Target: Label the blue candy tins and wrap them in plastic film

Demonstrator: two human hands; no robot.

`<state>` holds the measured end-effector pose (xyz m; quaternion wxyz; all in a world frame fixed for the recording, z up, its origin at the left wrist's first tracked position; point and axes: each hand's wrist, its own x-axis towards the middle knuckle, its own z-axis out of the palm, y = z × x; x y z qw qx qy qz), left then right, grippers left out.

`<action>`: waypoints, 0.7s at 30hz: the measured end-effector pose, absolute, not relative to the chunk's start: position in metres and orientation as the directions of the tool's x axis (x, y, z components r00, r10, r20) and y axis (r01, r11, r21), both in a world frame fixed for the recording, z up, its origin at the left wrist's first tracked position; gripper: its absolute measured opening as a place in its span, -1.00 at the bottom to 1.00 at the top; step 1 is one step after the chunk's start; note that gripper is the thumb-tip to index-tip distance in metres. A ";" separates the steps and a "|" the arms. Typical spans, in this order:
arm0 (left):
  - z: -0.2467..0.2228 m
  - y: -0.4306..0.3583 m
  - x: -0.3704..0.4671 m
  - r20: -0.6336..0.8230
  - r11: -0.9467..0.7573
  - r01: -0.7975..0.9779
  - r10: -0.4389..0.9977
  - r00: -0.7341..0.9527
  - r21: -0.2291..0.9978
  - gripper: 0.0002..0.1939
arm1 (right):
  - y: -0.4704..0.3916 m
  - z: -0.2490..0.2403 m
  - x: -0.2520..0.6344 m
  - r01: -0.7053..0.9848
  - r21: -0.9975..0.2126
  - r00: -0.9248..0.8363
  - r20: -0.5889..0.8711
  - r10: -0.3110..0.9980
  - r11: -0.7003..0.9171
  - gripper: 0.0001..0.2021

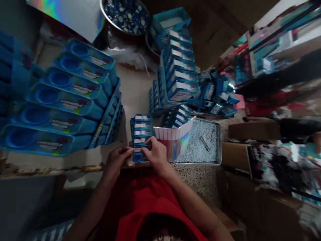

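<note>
A short row of small blue boxes (142,125) stands near the table's front edge, several of them with a white label strip on top. At the nearest box of this row, my two hands meet over a pale label strip (139,149). My left hand (117,160) pinches the strip's left end, fingers closed. On its other end are the closed thumb and fingertips of my right hand (158,155). Just right of that hand lies a curved, shiny label sheet (175,142) with a row of white strips along its top edge.
Large blue display cartons (82,88) fill the left side. More boxes (179,72) stand stacked behind, beside a loose pile (215,92). A metal tray (218,142) of pale granules lies right, a bowl (125,16) of small blue pieces at the back. Cardboard cartons (245,132) stand farther right.
</note>
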<state>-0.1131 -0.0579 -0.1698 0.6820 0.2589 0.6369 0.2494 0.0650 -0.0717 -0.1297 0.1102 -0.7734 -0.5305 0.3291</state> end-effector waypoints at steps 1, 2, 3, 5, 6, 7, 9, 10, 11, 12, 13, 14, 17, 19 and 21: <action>-0.171 -0.056 -0.112 -0.760 0.764 -0.029 0.645 0.087 0.645 -0.42 | -0.070 -0.129 0.066 0.774 -0.475 0.239 -0.395 0.887 -0.420 -0.71; -0.172 -0.055 -0.111 -0.776 0.782 -0.040 0.622 0.101 0.622 -0.40 | -0.069 -0.129 0.068 0.792 -0.430 0.263 -0.401 0.878 -0.433 -0.65; -0.173 -0.053 -0.110 -0.787 0.793 -0.039 0.609 0.100 0.608 -0.39 | -0.067 -0.129 0.070 0.801 -0.391 0.287 -0.413 0.865 -0.452 -0.60; -0.176 -0.051 -0.107 -0.790 0.792 -0.012 0.610 0.059 0.610 -0.39 | -0.065 -0.133 0.075 0.792 -0.356 0.320 -0.448 0.835 -0.495 -0.57; -0.177 -0.051 -0.106 -0.788 0.788 0.001 0.615 0.040 0.615 -0.40 | -0.064 -0.135 0.078 0.773 -0.366 0.328 -0.466 0.821 -0.517 -0.58; -0.178 -0.050 -0.106 -0.788 0.788 0.011 0.615 0.030 0.615 -0.41 | -0.064 -0.139 0.081 0.746 -0.390 0.332 -0.485 0.809 -0.540 -0.58; -0.180 -0.052 -0.106 -0.798 0.798 0.033 0.602 0.015 0.602 -0.42 | -0.069 -0.145 0.085 0.675 -0.465 0.329 -0.507 0.797 -0.574 -0.58; -0.180 -0.053 -0.107 -0.801 0.800 0.065 0.599 -0.007 0.597 -0.44 | -0.073 -0.147 0.087 0.641 -0.508 0.318 -0.506 0.802 -0.575 -0.60; -0.178 -0.055 -0.108 -0.790 0.788 0.127 0.612 -0.042 0.603 -0.45 | -0.080 -0.147 0.090 0.613 -0.554 0.300 -0.496 0.815 -0.563 -0.65; -0.174 -0.057 -0.110 -0.760 0.757 0.222 0.644 -0.093 0.614 -0.48 | -0.088 -0.146 0.094 0.594 -0.600 0.273 -0.477 0.835 -0.536 -0.72; -0.168 -0.059 -0.111 -0.704 0.702 0.342 0.696 -0.141 0.625 -0.50 | -0.098 -0.142 0.100 0.580 -0.644 0.237 -0.454 0.859 -0.499 -0.79; -0.158 -0.061 -0.110 -0.623 0.624 0.465 0.761 -0.178 0.629 -0.53 | -0.108 -0.136 0.108 0.566 -0.684 0.200 -0.427 0.882 -0.459 -0.85; -0.119 -0.062 -0.091 -0.315 0.299 0.711 0.942 -0.115 0.637 -0.66 | -0.132 -0.115 0.153 0.504 -0.764 0.202 -0.350 0.915 -0.403 -0.88; -0.091 -0.054 -0.060 -0.081 0.011 0.736 0.995 0.060 0.677 -0.74 | -0.134 -0.105 0.198 0.458 -0.779 0.376 -0.267 0.887 -0.428 -0.81; -0.071 -0.039 -0.014 0.125 -0.259 0.690 0.963 0.239 0.676 -0.80 | -0.120 -0.105 0.247 0.438 -0.780 0.566 -0.146 0.811 -0.447 -0.77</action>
